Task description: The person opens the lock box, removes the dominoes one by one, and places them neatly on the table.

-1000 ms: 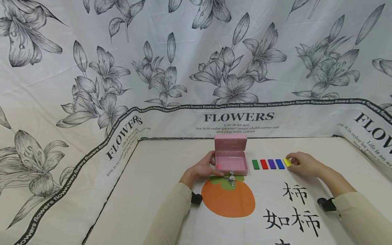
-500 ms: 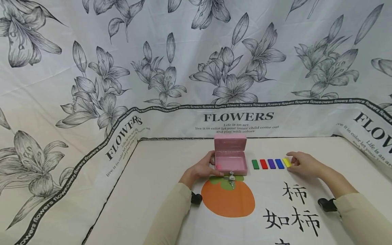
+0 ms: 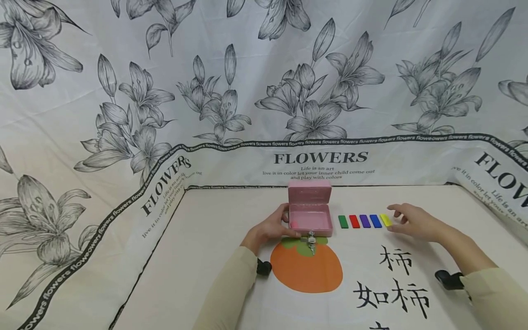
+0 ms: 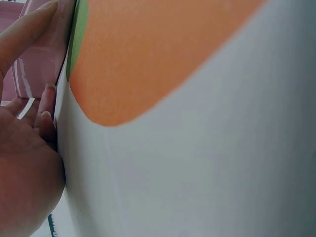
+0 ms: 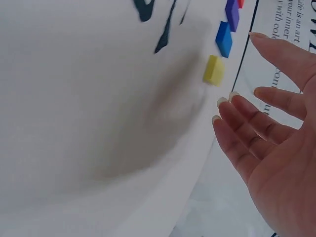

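Note:
A small pink box (image 3: 310,217) stands with its lid up on the table in the head view. A metal latch with keys (image 3: 311,243) hangs at its front. My left hand (image 3: 269,229) holds the box by its left front corner, thumb along the front and fingers at the side. To the right, my right hand (image 3: 416,222) is spread just beside the yellow block (image 3: 385,220), holding nothing. In the right wrist view its fingers (image 5: 237,148) are apart from that block. The row runs on leftward through blue (image 3: 375,221), purple (image 3: 365,221), red (image 3: 354,222) and green (image 3: 343,222) blocks.
A printed orange persimmon (image 3: 306,268) lies on the tablecloth in front of the box, with black characters (image 3: 392,295) to its right. Behind the box rises a floral curtain (image 3: 321,163). Something pinkish-red (image 3: 294,224) shows in the box's left front corner.
My right hand has let go of the yellow block and moved slightly right, its fingers parting. The yellow block has turned to line up with the row. My left hand stays on the box.

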{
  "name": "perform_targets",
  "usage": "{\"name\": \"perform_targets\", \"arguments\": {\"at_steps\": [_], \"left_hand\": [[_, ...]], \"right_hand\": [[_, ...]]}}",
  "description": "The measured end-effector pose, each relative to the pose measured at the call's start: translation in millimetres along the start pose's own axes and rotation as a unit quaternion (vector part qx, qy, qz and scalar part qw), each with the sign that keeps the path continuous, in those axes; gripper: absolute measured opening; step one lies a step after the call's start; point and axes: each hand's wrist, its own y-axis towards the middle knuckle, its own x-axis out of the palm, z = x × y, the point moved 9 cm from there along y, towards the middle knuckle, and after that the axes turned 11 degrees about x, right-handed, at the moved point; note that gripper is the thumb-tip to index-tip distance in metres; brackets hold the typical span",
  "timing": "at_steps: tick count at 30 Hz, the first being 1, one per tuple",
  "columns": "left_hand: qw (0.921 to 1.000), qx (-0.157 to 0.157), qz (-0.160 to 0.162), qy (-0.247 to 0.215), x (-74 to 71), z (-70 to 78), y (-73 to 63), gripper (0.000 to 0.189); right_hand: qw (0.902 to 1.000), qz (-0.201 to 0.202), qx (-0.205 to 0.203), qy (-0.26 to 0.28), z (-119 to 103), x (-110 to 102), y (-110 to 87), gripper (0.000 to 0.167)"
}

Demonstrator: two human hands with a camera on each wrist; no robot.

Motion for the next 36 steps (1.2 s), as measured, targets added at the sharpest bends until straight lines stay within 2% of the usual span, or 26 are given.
{"name": "perform_targets", "arguments": {"at_steps": [11,22,36], "left_hand": [[1.0000,0.001,0.001,0.003,0.7,2.4,-1.1,0.101],[1.0000,0.002,0.001,0.000,0.9,2.9,-0.3,0.100],[0.9999,0.009,-0.001,-0.009,0.9,1.7,-1.6,0.098]], "right_hand": [[0.9976,0.022,-0.065,0.008,-50.1,-11.0,-7.8,0.066],[0.9957,0.033,-0.086,0.009,-81.7,-8.5,-5.2,0.063],[0.9923,0.025,-0.118,0.026,-119.4,0.8,-1.8,0.058]]}}
